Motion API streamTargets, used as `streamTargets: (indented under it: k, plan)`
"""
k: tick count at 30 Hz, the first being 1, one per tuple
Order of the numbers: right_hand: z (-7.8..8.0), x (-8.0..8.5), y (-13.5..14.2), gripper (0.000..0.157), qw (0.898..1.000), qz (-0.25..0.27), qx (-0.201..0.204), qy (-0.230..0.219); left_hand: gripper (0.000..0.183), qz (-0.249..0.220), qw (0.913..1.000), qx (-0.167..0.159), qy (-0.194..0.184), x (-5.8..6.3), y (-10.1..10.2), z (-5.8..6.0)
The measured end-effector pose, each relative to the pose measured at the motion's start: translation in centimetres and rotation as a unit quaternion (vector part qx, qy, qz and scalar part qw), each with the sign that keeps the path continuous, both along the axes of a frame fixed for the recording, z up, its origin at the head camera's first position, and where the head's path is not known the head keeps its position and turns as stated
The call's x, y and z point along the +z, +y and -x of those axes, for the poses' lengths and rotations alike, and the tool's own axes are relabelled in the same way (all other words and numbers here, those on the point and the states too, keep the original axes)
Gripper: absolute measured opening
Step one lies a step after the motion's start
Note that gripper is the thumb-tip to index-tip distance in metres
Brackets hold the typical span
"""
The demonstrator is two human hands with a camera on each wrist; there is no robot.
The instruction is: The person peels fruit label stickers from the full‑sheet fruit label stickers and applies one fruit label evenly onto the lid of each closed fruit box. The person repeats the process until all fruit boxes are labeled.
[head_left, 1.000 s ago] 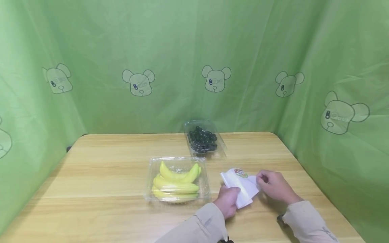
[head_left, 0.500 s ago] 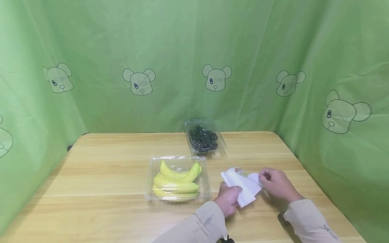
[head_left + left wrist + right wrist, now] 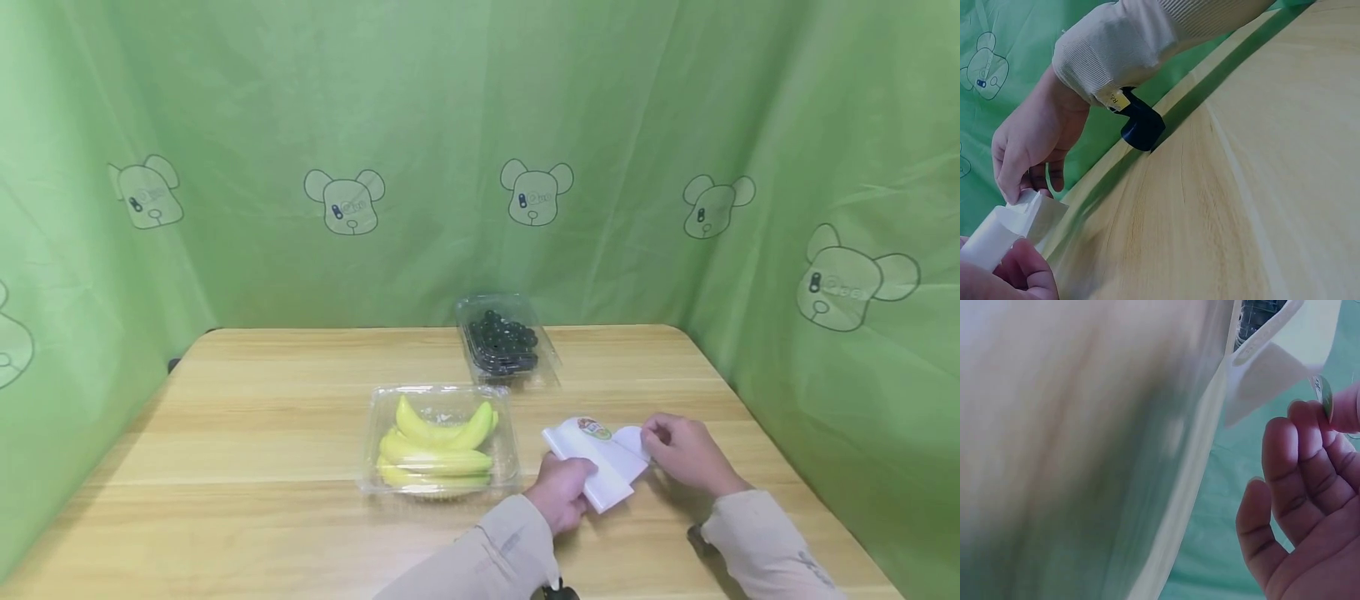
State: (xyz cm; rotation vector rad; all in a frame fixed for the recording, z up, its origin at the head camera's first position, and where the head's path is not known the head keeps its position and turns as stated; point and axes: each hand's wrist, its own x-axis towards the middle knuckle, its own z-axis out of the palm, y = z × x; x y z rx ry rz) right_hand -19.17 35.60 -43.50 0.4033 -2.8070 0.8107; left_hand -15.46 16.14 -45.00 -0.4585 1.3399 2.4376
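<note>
A folded white sheet of stickers (image 3: 600, 467) with a colourful oval sticker (image 3: 595, 428) on its face is held in the air over the table's right side. My left hand (image 3: 561, 490) grips its lower left edge, thumb on top. At the right end, my right hand (image 3: 686, 450) pinches a small curled label (image 3: 1326, 397) with green and print between thumb and index finger, close against the white paper (image 3: 1272, 375). The other fingers of that hand are loosely bent. In the left wrist view both hands meet at the curved white sheet (image 3: 991, 237).
A clear plastic box (image 3: 435, 392) of yellow bananas (image 3: 435, 458) sits left of my hands on the wooden table (image 3: 225, 500). Farther back stands a clear box (image 3: 487, 304) with dark grapes (image 3: 501, 337). Green curtains (image 3: 435, 275) surround the table.
The sheet has turned slightly and shifted a little right in my left hand. My right hand has moved slightly right and up with its pinch. Both boxes stay put.
</note>
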Motion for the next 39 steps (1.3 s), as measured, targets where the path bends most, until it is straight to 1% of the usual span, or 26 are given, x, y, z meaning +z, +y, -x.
streamTargets:
  k: [13, 23, 30, 39]
  plan:
    - [0.3, 0.2, 0.1, 0.012, 1.0, -0.002, -0.007, 0.005, 0.049, 0.001, 1.0, 0.001, 0.003, 0.0, -0.1, 0.0]
    - [0.7, 0.3, 0.5, 0.011, 1.0, -0.006, -0.011, -0.001, 0.046, 0.005, 1.0, 0.003, 0.006, 0.1, -0.1, -0.1]
    - [0.8, 0.3, 0.9, 0.01, 1.0, -0.009, -0.016, 0.002, 0.046, 0.001, 0.9999, -0.002, 0.013, -0.1, -0.1, -0.1]
    - [1.1, 0.1, 1.5, 0.011, 1.0, -0.014, -0.025, 0.001, 0.045, 0.005, 0.9999, -0.003, 0.016, -0.3, -0.1, 0.0]
